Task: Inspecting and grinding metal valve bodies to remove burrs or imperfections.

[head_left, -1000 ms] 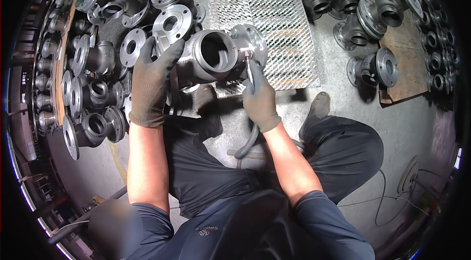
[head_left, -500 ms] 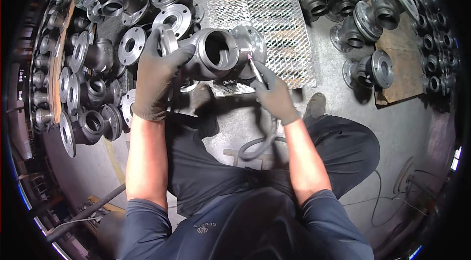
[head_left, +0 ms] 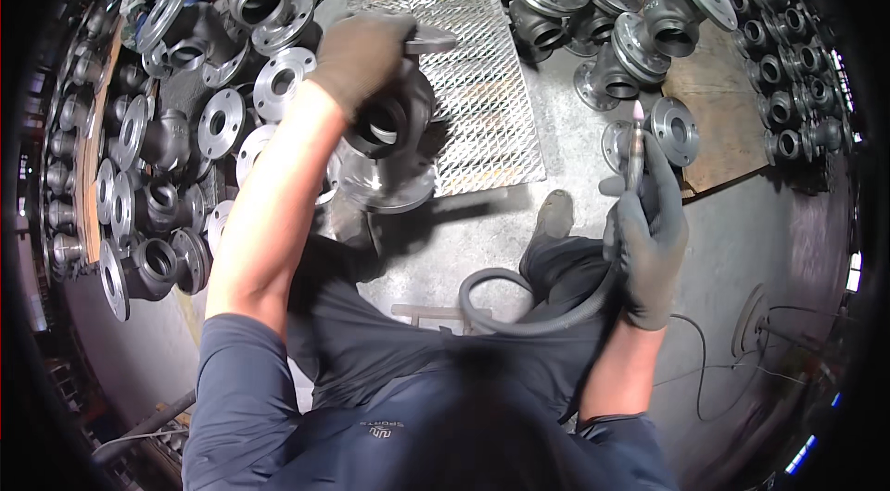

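Note:
Over the near left corner of the metal grating, my left hand point(head_left: 357, 60) in a grey-brown glove grips a grey flanged metal valve body point(head_left: 413, 106) by its upper flange. The valve body stands on end, one flange up and one down, with a round opening turned toward me. My right hand point(head_left: 649, 245), in a grey glove, is out to the right, apart from it. In that hand is a slim handheld grinder point(head_left: 636, 157), upright, with a pink pointed grinding tip. A thick grey hose point(head_left: 547, 319) loops over my right thigh.
The ridged metal grating point(head_left: 491, 92) lies ahead on the concrete floor. Several flanged valve bodies point(head_left: 153, 259) crowd the left side; others point(head_left: 672, 27) are stacked at the far right beside a wooden board point(head_left: 723, 134). A thin black cable point(head_left: 702, 380) trails at right.
My left hand has turned the valve body from lying sideways to upright. My right hand has drawn the grinder away from it to the right, tip now pointing up.

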A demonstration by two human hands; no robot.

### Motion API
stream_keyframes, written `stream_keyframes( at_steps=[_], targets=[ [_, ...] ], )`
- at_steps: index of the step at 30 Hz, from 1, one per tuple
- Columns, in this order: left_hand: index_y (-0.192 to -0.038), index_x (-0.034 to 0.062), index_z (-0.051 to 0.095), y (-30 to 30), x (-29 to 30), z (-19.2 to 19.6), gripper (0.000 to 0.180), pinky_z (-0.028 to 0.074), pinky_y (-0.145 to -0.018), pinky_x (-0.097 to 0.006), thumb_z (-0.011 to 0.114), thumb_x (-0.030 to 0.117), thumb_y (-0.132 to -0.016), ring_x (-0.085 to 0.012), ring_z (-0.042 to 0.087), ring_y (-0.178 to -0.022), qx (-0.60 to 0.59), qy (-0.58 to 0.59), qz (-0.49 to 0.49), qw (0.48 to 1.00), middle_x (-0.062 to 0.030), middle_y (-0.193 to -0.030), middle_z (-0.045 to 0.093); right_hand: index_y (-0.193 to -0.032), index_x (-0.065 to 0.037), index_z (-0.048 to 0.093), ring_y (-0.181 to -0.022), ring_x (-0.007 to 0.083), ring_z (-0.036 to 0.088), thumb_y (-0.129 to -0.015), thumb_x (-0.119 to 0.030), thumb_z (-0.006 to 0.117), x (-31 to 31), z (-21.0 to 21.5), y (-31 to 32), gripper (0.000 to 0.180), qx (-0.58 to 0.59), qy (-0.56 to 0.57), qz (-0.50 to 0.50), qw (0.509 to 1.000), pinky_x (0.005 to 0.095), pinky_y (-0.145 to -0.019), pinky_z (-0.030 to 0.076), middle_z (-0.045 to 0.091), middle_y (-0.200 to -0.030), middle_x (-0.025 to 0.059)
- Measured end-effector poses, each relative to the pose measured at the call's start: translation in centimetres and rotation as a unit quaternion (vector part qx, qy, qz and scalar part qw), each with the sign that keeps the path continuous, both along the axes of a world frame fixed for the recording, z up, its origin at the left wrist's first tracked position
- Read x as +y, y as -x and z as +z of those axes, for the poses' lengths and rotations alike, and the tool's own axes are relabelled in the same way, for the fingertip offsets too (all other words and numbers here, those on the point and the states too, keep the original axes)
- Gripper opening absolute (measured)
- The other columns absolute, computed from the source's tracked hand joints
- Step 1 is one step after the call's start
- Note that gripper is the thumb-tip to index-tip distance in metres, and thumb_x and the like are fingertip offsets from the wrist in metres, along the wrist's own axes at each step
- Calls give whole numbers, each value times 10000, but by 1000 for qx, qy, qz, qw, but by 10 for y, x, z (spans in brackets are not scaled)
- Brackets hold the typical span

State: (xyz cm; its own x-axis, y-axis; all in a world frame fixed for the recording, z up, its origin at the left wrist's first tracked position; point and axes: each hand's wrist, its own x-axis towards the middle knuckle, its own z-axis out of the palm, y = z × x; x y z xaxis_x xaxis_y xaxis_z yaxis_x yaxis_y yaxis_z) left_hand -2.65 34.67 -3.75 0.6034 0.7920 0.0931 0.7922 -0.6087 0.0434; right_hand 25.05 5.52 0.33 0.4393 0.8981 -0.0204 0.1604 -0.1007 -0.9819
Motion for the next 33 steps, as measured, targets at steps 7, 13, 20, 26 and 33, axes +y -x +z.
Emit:
stream_keyframes(
  at_steps=[7,13,20,26,33],
  targets=[
    [-1168,174,853,-150,52,-46,415,644,-916,-517,897,264,-765,-419,803,-1050,168,138,-165,962,-158,-1094,842,-1691,1,530,-628,29,568,-1032,51,523,15,4,14,661,21,-20,-112,993,212,-540,439,772,-1086,116],
    [-1016,144,878,-184,4,-102,289,643,-840,-509,900,288,-766,-425,812,-934,228,173,-273,919,-169,-965,838,-1675,2,556,-656,19,565,-1017,61,521,24,-3,11,661,-22,15,-112,993,206,-570,442,782,-1066,111],
    [-1439,25,721,-65,-37,-92,678,554,-1155,-513,918,191,-812,-427,741,-1263,-259,7,-108,960,-230,-1318,790,-1704,-4,508,-636,45,585,-1070,26,553,20,-3,17,637,3,10,-89,996,217,-534,445,777,-1084,124],
    [-1595,-150,495,47,-158,-116,965,563,-1118,-459,942,334,-890,-366,736,-1257,-448,158,309,824,-283,-1378,751,-1709,15,483,-635,50,587,-1089,17,565,21,-8,28,625,27,9,-58,998,222,-527,447,776,-1123,143],
    [-1718,-82,380,31,-209,-204,986,568,-1115,-418,863,286,-942,-387,723,-1320,-457,79,336,820,-337,-1474,691,-1693,51,470,-620,41,560,-1088,6,581,27,-31,37,617,-10,-23,-15,1000,223,-528,440,788,-1139,163]
  ],
)
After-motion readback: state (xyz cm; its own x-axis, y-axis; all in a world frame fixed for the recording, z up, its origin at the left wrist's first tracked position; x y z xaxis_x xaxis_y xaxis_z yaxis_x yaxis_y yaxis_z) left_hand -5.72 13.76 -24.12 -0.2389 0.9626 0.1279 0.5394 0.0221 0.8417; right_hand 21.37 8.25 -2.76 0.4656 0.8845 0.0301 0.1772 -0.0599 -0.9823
